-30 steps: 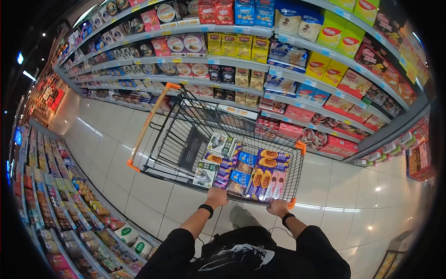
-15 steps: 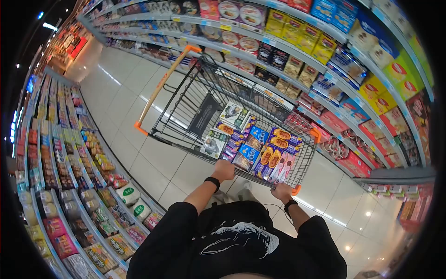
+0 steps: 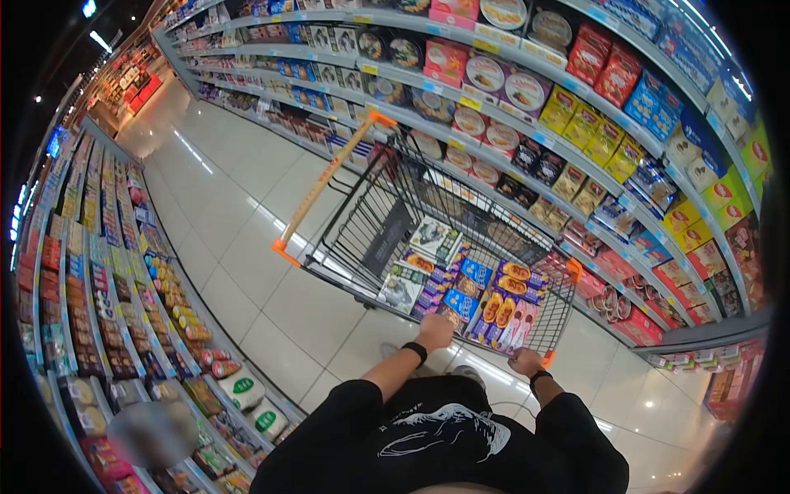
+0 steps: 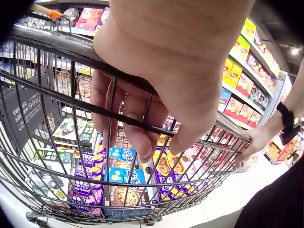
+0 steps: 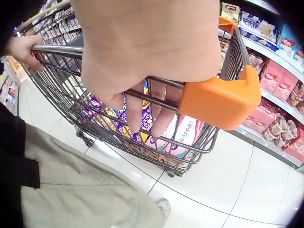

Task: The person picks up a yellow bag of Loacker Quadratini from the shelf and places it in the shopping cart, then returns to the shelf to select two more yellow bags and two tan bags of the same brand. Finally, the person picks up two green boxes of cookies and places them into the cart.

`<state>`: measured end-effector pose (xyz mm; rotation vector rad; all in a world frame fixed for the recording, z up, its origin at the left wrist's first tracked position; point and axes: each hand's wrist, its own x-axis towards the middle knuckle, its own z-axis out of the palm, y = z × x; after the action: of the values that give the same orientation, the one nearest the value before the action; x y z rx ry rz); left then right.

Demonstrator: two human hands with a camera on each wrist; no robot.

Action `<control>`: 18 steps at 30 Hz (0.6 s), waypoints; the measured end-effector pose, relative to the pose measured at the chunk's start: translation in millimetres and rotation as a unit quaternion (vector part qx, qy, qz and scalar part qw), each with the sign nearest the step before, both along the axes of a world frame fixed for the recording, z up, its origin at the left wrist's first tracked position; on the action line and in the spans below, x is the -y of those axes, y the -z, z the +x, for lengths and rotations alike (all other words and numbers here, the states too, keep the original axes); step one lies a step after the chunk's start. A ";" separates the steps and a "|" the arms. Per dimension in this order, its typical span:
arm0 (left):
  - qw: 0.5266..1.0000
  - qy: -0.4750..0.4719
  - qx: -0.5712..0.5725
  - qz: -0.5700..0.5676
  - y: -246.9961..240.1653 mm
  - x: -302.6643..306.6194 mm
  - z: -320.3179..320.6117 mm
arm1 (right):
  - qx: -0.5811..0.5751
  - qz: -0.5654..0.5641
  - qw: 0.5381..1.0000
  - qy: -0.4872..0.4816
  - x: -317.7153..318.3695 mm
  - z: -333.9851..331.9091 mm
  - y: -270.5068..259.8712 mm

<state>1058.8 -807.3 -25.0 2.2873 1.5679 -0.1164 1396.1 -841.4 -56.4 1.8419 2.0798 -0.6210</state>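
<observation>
A black wire shopping cart [image 3: 485, 198] with orange corner pieces stands side-on before the person. The left hand [image 3: 435, 332] grips the near top rail, its fingers curled over into the basket in the left wrist view. Further along the same rail, the right hand [image 3: 525, 361] holds on beside the orange corner piece [image 5: 221, 102]. Inside lie blue cookie packs [image 4: 124, 171], purple cookie packs [image 3: 494, 309], pink-and-white packs [image 3: 517, 323] and white-and-green boxes [image 3: 436, 239]. The cart's push handle [image 3: 329, 185] sticks out at the left, away from both hands.
A long shelf of boxed snacks [image 3: 580, 123] runs close along the cart's far side. Another stocked shelf [image 3: 123, 305] curves along the left. Pale floor tiles [image 3: 222, 239] stretch down the aisle between them. A blurred round patch [image 3: 154, 434] covers part of the lower left.
The cart and both hands sit further right and lower in the head view. The shelves have shifted and tilted in view, and the blurred patch has appeared. Both hands keep their grip.
</observation>
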 end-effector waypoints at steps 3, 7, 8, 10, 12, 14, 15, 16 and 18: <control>1.000 0.017 -0.005 -0.014 -13.8 -14.8 -32.6 | 0.025 -0.035 0.999 -0.002 -16.9 -35.6 -13.1; 1.000 0.018 -0.005 -0.024 -14.2 -29.1 -72.3 | 0.048 -0.042 0.998 0.003 -28.6 -82.5 -20.6; 1.000 0.015 0.001 -0.022 -15.2 -33.3 -84.1 | 0.055 -0.038 0.998 0.006 -33.0 -93.3 -18.0; 1.000 0.008 0.007 -0.011 -15.0 -44.4 -103.3 | 0.057 -0.034 0.998 -0.009 -44.7 -109.0 -10.5; 1.000 0.003 0.017 -0.014 -10.6 -53.6 -117.6 | 0.058 -0.032 0.998 -0.001 -54.6 -123.1 -10.0; 1.000 0.003 0.008 -0.023 -10.1 -63.2 -136.2 | 0.058 -0.034 0.998 -0.004 -65.2 -141.6 -10.2; 1.000 0.005 0.007 -0.023 -9.5 -66.2 -145.9 | 0.062 -0.036 0.997 -0.003 -69.3 -151.2 -9.5; 1.000 0.007 0.006 -0.024 -12.3 -70.2 -157.4 | 0.066 -0.040 0.997 -0.002 -73.7 -162.9 -11.1; 1.000 0.000 0.009 -0.014 -14.5 -77.9 -177.4 | 0.053 -0.026 0.998 -0.013 -83.6 -181.7 -11.8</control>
<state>881.5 -729.4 -10.5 2.2612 1.5468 -0.1158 1214.4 -757.8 -44.6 1.7755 1.9970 -0.5530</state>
